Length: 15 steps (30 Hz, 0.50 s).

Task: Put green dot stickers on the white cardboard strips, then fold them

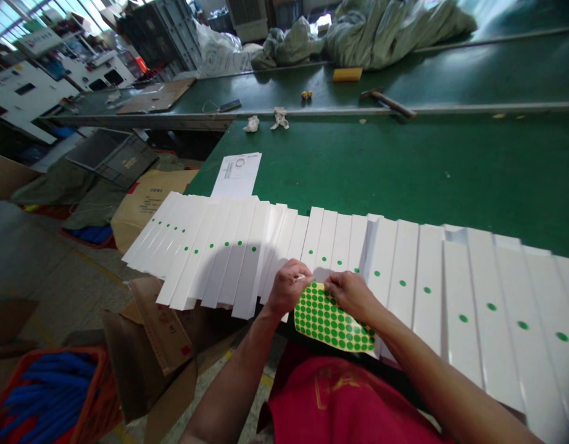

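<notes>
A sheet of round green stickers on yellowish backing is at the table's front edge, close to my body. At its upper left corner, my left hand is closed in a pinch, with a small white bit showing at the fingers. My right hand pinches the sheet's top edge a little to the right. Beneath and beyond both hands lies a long row of overlapping white folded strips. Many of them carry one green dot; several just left of my hands show a plain white face.
A printed paper lies behind the row on the green table. Further back are a hammer, a yellow block and crumpled scraps. Open cardboard boxes and a red crate of blue pieces stand at lower left.
</notes>
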Each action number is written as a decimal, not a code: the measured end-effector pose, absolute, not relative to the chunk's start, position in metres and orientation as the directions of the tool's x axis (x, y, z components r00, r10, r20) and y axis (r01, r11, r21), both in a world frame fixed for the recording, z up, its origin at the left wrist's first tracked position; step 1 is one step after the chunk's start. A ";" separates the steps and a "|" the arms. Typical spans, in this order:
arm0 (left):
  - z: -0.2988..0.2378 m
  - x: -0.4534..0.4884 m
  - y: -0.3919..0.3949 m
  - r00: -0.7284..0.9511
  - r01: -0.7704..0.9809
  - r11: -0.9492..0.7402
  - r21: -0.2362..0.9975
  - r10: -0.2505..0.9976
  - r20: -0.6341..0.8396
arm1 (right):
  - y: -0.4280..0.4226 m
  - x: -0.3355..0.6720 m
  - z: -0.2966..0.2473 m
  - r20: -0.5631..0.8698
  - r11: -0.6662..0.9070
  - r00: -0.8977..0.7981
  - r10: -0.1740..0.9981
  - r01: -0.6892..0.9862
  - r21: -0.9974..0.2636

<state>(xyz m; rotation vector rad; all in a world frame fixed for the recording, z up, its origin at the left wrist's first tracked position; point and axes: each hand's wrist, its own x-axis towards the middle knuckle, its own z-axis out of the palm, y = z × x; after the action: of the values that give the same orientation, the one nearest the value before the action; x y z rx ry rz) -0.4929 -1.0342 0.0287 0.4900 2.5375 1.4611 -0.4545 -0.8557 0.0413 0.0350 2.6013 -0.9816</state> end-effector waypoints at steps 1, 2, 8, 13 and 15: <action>0.022 -0.498 -1.036 -0.961 0.107 0.485 0.868 0.275 -0.036 | -0.855 -0.455 0.042 -0.343 0.759 -0.934 -0.105 0.147 -0.634; 0.015 -0.504 -1.038 -0.980 0.029 0.516 0.856 0.182 -0.076 | -0.855 -0.455 0.042 -0.347 0.759 -0.931 -0.110 0.147 -0.635; -0.016 -0.527 -1.046 -0.987 -0.156 0.643 0.750 -0.076 -0.140 | -0.853 -0.453 0.041 -0.366 0.737 -0.920 -0.141 0.149 -0.659; -0.024 -0.527 -1.049 -0.981 -0.185 0.684 0.706 -0.088 -0.171 | -0.850 -0.452 0.039 -0.358 0.719 -0.922 -0.149 0.147 -0.679; -0.025 -0.528 -1.049 -0.982 -0.180 0.701 0.690 -0.084 -0.171 | -0.851 -0.452 0.039 -0.356 0.715 -0.922 -0.151 0.146 -0.684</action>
<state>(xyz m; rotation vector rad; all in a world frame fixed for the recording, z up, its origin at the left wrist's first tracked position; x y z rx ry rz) -0.5276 -1.0494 -0.0254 -0.2163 2.7793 1.1479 -0.4522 -0.8505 0.0389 -0.0039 2.5331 -1.0566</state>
